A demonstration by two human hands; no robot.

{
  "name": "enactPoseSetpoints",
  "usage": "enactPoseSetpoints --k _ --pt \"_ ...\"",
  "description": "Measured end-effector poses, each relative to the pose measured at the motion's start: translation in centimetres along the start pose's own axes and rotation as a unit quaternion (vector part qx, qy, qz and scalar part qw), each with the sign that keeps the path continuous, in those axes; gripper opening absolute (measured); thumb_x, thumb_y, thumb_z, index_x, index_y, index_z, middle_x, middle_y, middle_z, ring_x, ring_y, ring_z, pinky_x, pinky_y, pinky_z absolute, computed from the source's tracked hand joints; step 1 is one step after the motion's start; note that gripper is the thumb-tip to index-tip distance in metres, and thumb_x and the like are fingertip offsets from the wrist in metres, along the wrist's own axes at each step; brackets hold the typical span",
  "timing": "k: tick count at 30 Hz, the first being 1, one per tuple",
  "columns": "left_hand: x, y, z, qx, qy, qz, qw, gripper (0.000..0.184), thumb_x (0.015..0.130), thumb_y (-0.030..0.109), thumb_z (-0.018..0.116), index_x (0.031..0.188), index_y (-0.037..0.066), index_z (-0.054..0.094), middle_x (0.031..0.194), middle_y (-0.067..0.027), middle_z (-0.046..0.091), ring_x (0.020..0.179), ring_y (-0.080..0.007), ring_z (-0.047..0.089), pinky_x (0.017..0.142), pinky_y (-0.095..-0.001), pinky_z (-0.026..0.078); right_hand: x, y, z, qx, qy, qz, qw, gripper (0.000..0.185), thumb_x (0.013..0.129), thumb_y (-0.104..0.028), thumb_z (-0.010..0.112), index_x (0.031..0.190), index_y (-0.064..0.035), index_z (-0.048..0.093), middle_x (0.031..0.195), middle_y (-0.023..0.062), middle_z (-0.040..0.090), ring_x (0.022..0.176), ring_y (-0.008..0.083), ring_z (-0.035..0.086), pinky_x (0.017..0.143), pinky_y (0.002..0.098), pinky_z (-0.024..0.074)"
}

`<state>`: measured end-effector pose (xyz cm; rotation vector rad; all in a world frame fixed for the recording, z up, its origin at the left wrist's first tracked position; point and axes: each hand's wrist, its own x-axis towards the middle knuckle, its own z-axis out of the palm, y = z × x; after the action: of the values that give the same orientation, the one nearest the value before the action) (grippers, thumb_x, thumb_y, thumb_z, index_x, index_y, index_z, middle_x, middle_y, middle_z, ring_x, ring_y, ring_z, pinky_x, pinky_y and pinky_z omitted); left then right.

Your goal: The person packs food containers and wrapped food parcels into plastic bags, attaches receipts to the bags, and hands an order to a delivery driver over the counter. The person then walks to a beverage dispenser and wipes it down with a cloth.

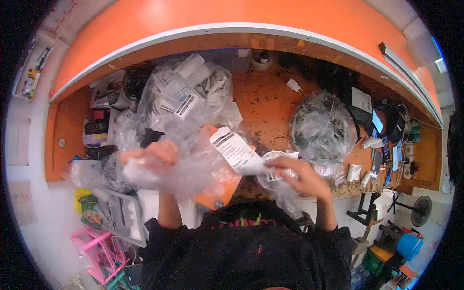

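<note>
My right hand (302,178) grips the lower right end of a white printed paper label (237,152) between closed fingers. The label is tilted, with black text facing up. My left hand (162,153) is closed on crumpled clear plastic (159,174), blurred by motion. Below the label lies an orange sheet (220,186), partly under plastic. Beyond my left hand stands a large clear bag (186,89) full of white packets and labels. Another round clear plastic bundle (323,128) sits beyond my right hand.
The orange desk (266,111) holds a white charger plug (294,86), phones (376,162) and small rolls (354,172) at the right. Bins (99,128) stand at the left. On the floor are a pink stool (99,251) and a black fan (422,209).
</note>
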<state>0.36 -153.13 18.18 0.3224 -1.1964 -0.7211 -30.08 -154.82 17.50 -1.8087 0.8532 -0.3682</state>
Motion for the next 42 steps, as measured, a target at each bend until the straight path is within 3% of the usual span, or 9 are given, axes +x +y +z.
enactPoseSetpoints --k 3,10,18,24,27,32,34,36,42 --pt "4.1 4.1 -0.5 0.042 -0.071 0.064 0.995 0.027 0.093 0.039 0.032 0.094 0.013 0.032 0.064 -0.0054 0.042 0.046 -0.0134 0.038 0.050 -0.0289 0.032 4.4 2.5 0.8 0.061 0.066 0.063 0.994 0.035 0.090 -0.023 0.046 0.113 0.0020 0.050 0.111 0.0130 0.056 0.096 0.0180 0.056 0.081 0.0278 0.0437" --pt "11.6 10.2 1.9 0.042 -0.136 0.135 0.981 0.023 0.093 0.038 0.035 0.090 0.015 0.038 0.060 0.0006 0.031 0.048 -0.0103 0.030 0.049 -0.0251 0.025 10.5 3.0 8.6 0.422 -0.176 0.119 0.881 0.057 0.084 -0.036 0.057 0.121 0.0036 0.040 0.109 0.0088 0.053 0.095 0.0138 0.051 0.080 0.0261 0.0427" --pt "18.5 12.2 -1.8 0.139 0.039 0.107 0.984 0.032 0.089 0.043 0.043 0.074 0.016 0.036 0.062 0.0018 0.032 0.056 -0.0099 0.031 0.050 -0.0213 0.027 8.3 -5.4 5.5 0.358 0.055 -0.034 0.931 0.057 0.083 -0.019 0.059 0.131 -0.0052 0.031 0.109 0.0041 0.053 0.096 0.0108 0.052 0.079 0.0230 0.0423" --pt "27.5 9.1 -2.9 0.344 0.088 0.127 0.926 0.026 0.087 0.035 0.049 0.081 0.009 0.046 0.064 0.0000 0.045 0.057 -0.0118 0.042 0.051 -0.0255 0.036 8.1 -8.2 2.5 0.375 0.190 -0.106 0.901 0.060 0.084 -0.025 0.059 0.128 0.0021 0.029 0.119 0.0131 0.045 0.105 0.0177 0.048 0.092 0.0295 0.0356" --pt "30.7 7.8 -1.6 0.435 0.083 0.165 0.881 0.025 0.086 0.030 0.052 0.085 0.006 0.052 0.066 -0.0009 0.051 0.058 -0.0127 0.048 0.051 -0.0277 0.040 9.8 -7.9 0.3 0.343 0.274 -0.133 0.888 0.045 0.087 -0.019 0.051 0.126 -0.0038 0.034 0.106 0.0073 0.055 0.091 0.0140 0.057 0.071 0.0289 0.0507" --pt "36.3 4.5 -1.8 0.491 0.062 0.200 0.846 0.024 0.084 0.024 0.055 0.087 0.000 0.054 0.061 -0.0163 0.058 0.050 -0.0292 0.055 0.047 -0.0367 0.042 11.6 -11.6 -4.7 0.372 0.231 -0.147 0.887 0.046 0.088 -0.024 0.051 0.122 0.0014 0.034 0.110 0.0132 0.050 0.095 0.0212 0.056 0.076 0.0344 0.0509" --pt "38.1 1.4 -3.5 0.480 0.032 0.274 0.833 0.028 0.084 0.021 0.053 0.107 0.005 0.048 0.064 -0.0194 0.056 0.061 -0.0382 0.056 0.053 -0.0429 0.043 13.2 -11.4 -6.8 0.389 0.267 -0.139 0.870 0.043 0.088 -0.023 0.050 0.120 0.0021 0.035 0.107 0.0120 0.053 0.093 0.0207 0.057 0.075 0.0356 0.0510" --pt "37.5 0.4 -3.7 0.567 0.062 0.146 0.808 0.042 0.084 0.023 0.052 0.121 0.006 0.043 0.072 -0.0226 0.058 0.068 -0.0399 0.056 0.058 -0.0469 0.042 14.5 -11.4 -8.3 0.405 0.277 -0.158 0.857 0.039 0.088 -0.022 0.048 0.117 0.0033 0.038 0.106 0.0124 0.054 0.095 0.0217 0.056 0.076 0.0391 0.0507" --pt "39.4 -6.8 -7.9 0.555 0.082 0.113 0.820 0.045 0.083 0.022 0.053 0.123 0.007 0.040 0.078 -0.0245 0.059 0.075 -0.0411 0.057 0.063 -0.0476 0.045 19.7 -11.2 -13.8 0.426 0.238 -0.099 0.867 0.034 0.088 -0.021 0.046 0.113 0.0022 0.045 0.109 0.0171 0.052 0.103 0.0260 0.051 0.086 0.0439 0.0449"
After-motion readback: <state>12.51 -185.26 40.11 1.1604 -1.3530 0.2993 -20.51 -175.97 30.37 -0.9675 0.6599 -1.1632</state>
